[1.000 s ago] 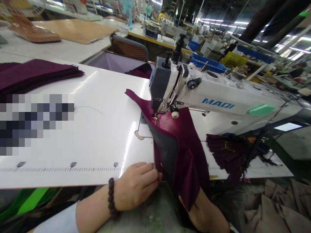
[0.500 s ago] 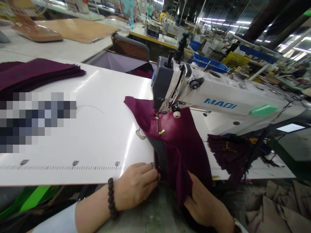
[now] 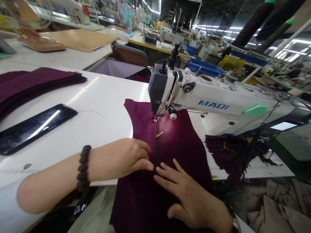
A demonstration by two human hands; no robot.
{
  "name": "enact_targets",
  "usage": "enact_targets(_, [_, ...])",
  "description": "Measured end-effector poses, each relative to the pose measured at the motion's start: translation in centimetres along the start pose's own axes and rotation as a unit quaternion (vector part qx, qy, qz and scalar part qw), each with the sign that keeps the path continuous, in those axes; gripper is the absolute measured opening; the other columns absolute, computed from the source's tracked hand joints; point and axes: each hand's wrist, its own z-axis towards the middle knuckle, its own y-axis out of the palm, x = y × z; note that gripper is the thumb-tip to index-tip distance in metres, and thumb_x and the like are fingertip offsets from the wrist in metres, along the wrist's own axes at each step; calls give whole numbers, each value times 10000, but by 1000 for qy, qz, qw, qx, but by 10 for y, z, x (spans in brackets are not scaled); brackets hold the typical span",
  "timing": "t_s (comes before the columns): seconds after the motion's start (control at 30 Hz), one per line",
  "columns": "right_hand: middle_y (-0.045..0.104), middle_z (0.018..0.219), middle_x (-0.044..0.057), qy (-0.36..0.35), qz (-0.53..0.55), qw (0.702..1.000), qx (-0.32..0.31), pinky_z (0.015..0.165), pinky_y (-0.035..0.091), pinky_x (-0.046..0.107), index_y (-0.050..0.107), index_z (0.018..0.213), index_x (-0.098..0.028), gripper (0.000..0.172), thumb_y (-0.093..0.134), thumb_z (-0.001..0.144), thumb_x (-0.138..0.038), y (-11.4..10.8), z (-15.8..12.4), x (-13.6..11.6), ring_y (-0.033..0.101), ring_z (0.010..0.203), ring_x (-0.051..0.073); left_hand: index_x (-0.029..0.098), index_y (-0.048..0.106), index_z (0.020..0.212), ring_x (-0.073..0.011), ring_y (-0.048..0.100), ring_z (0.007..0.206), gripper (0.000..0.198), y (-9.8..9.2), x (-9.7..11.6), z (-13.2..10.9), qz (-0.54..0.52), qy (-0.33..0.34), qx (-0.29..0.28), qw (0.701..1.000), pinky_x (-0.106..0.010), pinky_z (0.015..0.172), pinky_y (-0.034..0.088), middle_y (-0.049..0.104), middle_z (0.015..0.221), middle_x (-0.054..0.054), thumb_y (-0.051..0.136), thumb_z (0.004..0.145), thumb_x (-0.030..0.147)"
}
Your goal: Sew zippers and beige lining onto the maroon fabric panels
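Note:
A flat maroon panel, with a zipper and gold zipper pull, lies under the presser foot of a white sewing machine. My left hand rests on the panel just left of the zipper, its fingers loosely bent and the thumb apart from them. It wears a dark bead bracelet. To the right of the zipper's lower end, my right hand lies with fingers spread on the fabric. The panel's lower part hangs past the table edge.
Stacked maroon pieces and a dark phone lie on the white table at left. Maroon pieces with gold zipper pulls sit under the machine arm. Brown fabric is heaped at lower right.
The folded lower panel has been spread flat, hiding its grey underside. My left hand has moved up from the table edge onto the fabric, and my right hand has come on top with fingers spread.

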Motion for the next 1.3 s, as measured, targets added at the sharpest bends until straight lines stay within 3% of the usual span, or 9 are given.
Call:
enact_targets(0.1, [292,1415,8,-1,-49,998,37,1084,74,520,299,1356,-243,477,332,923,-440,16,1,5,160,1333,177,164,620,1038,-191,582,998,285,31,-7,-4,0,-20,-35,999,-289,884,457,595,1120,-78,525,860,365])
enact_targets(0.2, [338,1390,-9,-18,-133,985,107,1091,81,500,348,1330,-246,394,335,940,-303,36,4,12,170,1329,165,151,541,1172,-298,412,1206,487,63,-13,-14,51,-51,26,997,-510,1010,303,476,1282,-143,629,770,412])
enact_targets(0.3, [388,1360,2,-54,-219,960,168,1093,57,488,380,1315,-225,390,316,934,-173,49,6,18,193,1320,182,145,462,1248,-306,316,1272,586,78,-15,-19,55,-86,40,994,-584,1029,189,403,1343,-170,648,756,402])
enact_targets(0.63, [527,1227,45,-93,-289,914,270,1075,139,475,546,1131,-151,357,244,941,-132,54,15,19,387,1217,212,42,283,1345,-315,167,1322,1077,59,-5,-11,15,-77,-145,986,-510,1060,138,197,1421,-226,812,491,431])
enact_targets(0.83, [543,1202,90,-73,-292,900,316,1014,279,450,572,1048,-177,305,297,930,-123,61,20,17,443,1177,204,151,335,1337,-203,243,1312,707,52,-10,-10,21,-93,-156,983,-386,1075,207,267,1421,-110,681,723,202])
enact_targets(0.9, [542,1206,83,-75,-292,899,316,1021,267,449,571,1052,-179,312,290,931,-119,61,20,17,442,1179,202,199,336,1338,-218,242,1312,748,46,-14,-10,52,-87,-178,979,-444,1084,131,284,1415,-86,696,684,151])
enact_targets(1.0, [538,1216,72,-74,-297,899,315,1057,207,441,561,1087,-162,314,290,933,-124,63,20,18,426,1192,195,184,305,1354,-282,233,1310,892,40,-17,-14,69,-78,-216,971,-537,1060,84,272,1413,-123,767,600,300])
enact_targets(1.13, [532,1226,57,-67,-294,898,322,1083,159,429,545,1128,-143,351,250,937,-124,65,20,19,396,1214,183,149,366,1325,-295,292,1286,868,53,-15,-25,75,-82,-132,985,-516,1058,164,311,1392,-165,712,621,520])
enact_targets(1.3, [491,1272,70,-46,-245,925,286,1049,272,427,498,1190,-145,318,372,901,-186,59,18,14,384,1224,191,124,365,1319,-272,302,1284,699,84,-7,-32,108,-75,0,991,-456,1039,290,320,1396,-161,655,747,404])
